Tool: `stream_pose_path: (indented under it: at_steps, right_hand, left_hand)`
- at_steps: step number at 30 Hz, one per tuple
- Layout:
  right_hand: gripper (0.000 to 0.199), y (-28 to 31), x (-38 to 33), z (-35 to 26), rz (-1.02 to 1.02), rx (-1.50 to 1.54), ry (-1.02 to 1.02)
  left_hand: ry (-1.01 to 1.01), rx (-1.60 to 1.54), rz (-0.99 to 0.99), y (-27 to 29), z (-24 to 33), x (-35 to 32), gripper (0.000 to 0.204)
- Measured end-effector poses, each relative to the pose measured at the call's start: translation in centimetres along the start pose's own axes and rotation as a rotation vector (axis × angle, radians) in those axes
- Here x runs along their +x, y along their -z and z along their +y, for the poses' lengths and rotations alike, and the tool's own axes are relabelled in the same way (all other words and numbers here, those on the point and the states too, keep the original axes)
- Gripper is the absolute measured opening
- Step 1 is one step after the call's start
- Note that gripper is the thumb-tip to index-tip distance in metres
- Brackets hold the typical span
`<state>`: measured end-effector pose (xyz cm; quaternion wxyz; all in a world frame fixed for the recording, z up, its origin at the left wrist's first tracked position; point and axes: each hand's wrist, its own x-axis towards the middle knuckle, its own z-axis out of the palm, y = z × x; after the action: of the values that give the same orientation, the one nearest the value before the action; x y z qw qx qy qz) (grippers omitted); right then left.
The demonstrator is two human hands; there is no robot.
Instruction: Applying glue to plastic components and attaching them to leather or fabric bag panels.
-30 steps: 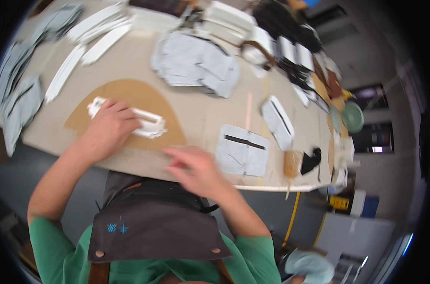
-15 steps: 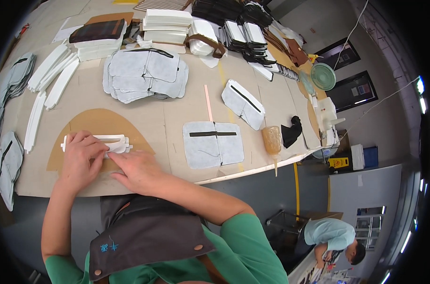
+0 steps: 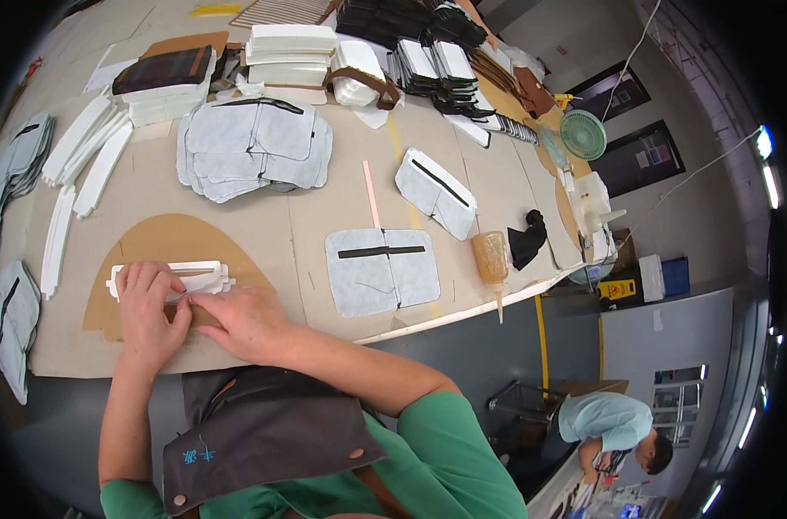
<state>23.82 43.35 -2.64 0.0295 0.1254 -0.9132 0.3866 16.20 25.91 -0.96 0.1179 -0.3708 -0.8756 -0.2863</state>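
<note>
We press 1 white foam frame (image 3: 170,278) flat on the brown template (image 3: 164,246), left hand (image 3: 148,313) open on it, right hand (image 3: 242,321) pinching its near edge, grey felt panel (image 3: 382,269) right of the template.

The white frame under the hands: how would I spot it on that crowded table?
Find the brown arch-shaped patch on the table's near edge. The white frame lies flat on it, under the left hand and right hand. Unlike the plain white strips behind, it has a slot.
</note>
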Motion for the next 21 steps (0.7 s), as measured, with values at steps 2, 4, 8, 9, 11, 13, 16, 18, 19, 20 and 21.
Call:
stream_pose_path:
  at_steps: [2, 4, 8, 9, 11, 13, 16, 18, 19, 20, 21]
  right_hand:
    - [0.035, -0.2, 0.0, 0.3, -0.018, -0.052, -0.007]
    - [0.035, 0.0, -0.1, 0.6, -0.029, -0.106, -0.026]
    - [0.031, 0.4, 0.8, -0.6, -0.143, -0.137, -0.055]
    - [0.03, 0.3, 1.2, -1.2, -0.207, -0.182, -0.061]
    - [0.028, -0.2, 2.0, -1.3, -0.224, -0.209, -0.032]
    - [0.025, 0.0, 2.7, -1.0, -0.236, -0.275, -0.012]
    - [0.02, 0.5, 3.6, -0.3, -0.157, -0.344, 0.008]
    - [0.017, 1.1, 4.3, -0.5, -0.163, -0.321, 0.016]
    - [0.015, 1.5, 4.7, -0.8, -0.161, -0.322, 0.013]
    - [0.012, 1.9, 5.3, -1.7, -0.217, -0.337, -0.018]
    - [0.012, 1.9, 5.6, -2.1, -0.213, -0.332, -0.011]
  left_hand:
    - [0.013, 0.022, 0.091, -0.8, -1.0, -0.2, 0.022]
    - [0.019, 0.034, 0.176, -1.3, -3.5, -0.2, 0.021]
    - [0.627, -0.786, 0.628, 2.1, -12.8, -2.2, 0.016]
    - [0.628, -1.0, 0.673, 4.4, -19.5, -4.6, 0.022]
    - [0.619, -1.174, 0.737, 9.7, -27.8, -8.2, 0.028]
    - [0.599, -1.262, 0.987, 16.1, -29.5, -9.3, 0.029]
    - [0.354, -0.975, 0.938, 23.6, -28.1, -7.9, 0.028]
    - [0.247, -0.639, 0.88, 24.7, -21.9, -4.5, 0.025]
    - [0.133, -0.332, 0.807, 24.5, -17.7, -2.7, 0.022]
    - [0.133, -0.314, 0.807, 24.2, -14.0, -1.2, 0.022]
    - [0.145, -0.273, 0.725, 23.5, -10.3, 0.4, 0.018]
